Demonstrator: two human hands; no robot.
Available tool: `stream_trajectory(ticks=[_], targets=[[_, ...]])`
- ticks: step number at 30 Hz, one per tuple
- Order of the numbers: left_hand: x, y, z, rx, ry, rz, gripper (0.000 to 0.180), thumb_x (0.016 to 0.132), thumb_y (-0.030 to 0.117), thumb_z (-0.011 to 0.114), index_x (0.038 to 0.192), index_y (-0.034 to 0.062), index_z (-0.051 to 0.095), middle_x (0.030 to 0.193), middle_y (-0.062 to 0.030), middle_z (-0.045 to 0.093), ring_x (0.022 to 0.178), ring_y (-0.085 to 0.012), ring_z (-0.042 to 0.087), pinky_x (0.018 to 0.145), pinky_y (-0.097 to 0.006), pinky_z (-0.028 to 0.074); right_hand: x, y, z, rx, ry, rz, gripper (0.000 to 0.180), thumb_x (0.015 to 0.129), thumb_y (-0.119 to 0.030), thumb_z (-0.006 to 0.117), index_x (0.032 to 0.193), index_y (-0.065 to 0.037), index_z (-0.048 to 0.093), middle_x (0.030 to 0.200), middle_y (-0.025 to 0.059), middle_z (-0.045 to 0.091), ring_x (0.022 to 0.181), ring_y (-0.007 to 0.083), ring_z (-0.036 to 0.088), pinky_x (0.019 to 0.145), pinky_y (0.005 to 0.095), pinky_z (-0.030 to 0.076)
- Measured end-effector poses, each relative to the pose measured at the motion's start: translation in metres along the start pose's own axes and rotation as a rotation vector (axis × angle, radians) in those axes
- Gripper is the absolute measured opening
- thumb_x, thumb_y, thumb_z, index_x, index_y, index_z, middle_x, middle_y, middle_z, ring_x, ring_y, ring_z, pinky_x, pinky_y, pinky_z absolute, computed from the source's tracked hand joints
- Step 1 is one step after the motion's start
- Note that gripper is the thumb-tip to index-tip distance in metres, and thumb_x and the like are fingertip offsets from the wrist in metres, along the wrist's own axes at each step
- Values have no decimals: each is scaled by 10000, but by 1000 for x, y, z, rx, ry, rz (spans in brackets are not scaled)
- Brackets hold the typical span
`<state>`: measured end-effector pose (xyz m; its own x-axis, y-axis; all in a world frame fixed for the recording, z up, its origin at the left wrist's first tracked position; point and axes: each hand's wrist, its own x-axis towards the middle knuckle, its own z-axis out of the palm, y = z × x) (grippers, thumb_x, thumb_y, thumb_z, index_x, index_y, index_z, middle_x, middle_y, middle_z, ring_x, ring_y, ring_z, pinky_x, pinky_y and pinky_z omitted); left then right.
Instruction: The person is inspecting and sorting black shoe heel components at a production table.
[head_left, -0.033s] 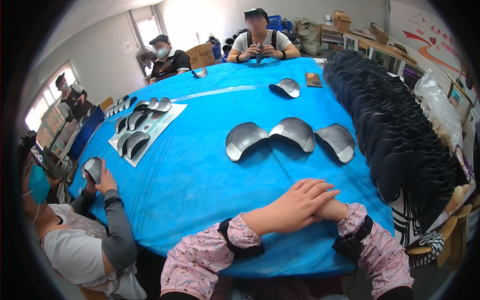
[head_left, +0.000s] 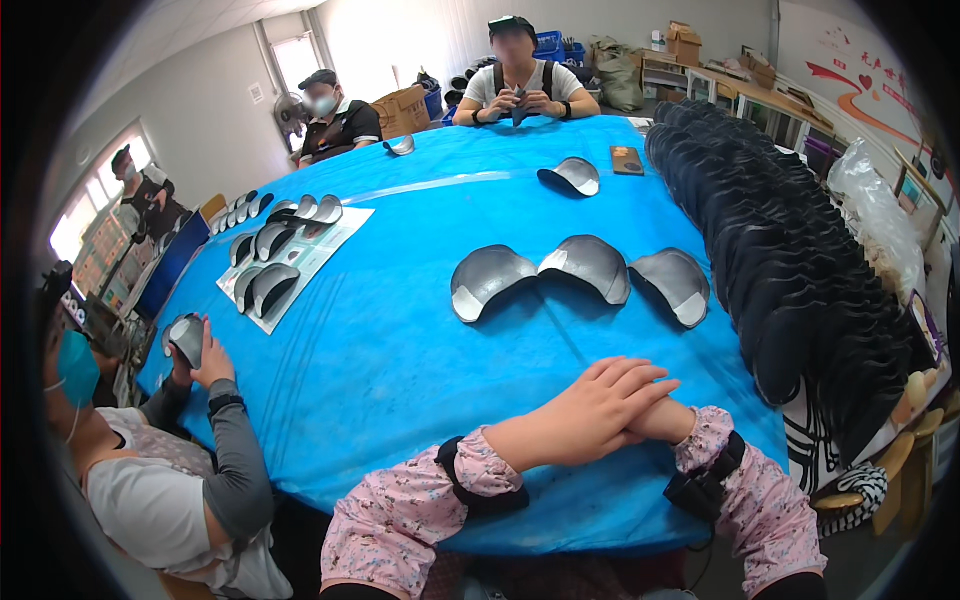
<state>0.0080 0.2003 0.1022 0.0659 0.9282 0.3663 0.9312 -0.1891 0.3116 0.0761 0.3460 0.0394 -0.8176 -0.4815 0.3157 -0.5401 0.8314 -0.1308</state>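
Over the blue cover's (head_left: 380,390) near side, the left hand (head_left: 592,408) rests across the right hand (head_left: 662,421), fingers nearly straight, touching only that; how far the mostly hidden right hand is open, I cannot tell. Three curved grey shells (head_left: 585,266) lie right of the cover's middle; black pads (head_left: 765,240) crowd its right side.

3 curved pcs (head_left: 588,268) in nr row, 2 own hands (head_left: 590,408), 1 phone (head_left: 627,160).

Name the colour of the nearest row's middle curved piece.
Middle curved piece: mostly dark grey, best in head view.
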Motion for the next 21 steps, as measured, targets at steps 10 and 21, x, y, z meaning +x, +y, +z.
stream_trajectory(ticks=[10,21], targets=[[-1,-1,2,1,6,-25,653,755,201,639,1330,114,342,1302,-107,394,1218,-287,358,1008,-422,279,2,0,0,100,49,36,473,821,-130,501,1270,-28,393,1236,176,417,1168,322,378,988,422,321],[-3,1,2,-24,-15,-33,660,751,173,632,1335,112,331,1303,-113,386,1212,-291,359,1003,-427,279,-4,2,4,67,-46,46,530,788,-128,530,1285,-32,373,1270,188,378,1192,329,346,1005,430,296]])
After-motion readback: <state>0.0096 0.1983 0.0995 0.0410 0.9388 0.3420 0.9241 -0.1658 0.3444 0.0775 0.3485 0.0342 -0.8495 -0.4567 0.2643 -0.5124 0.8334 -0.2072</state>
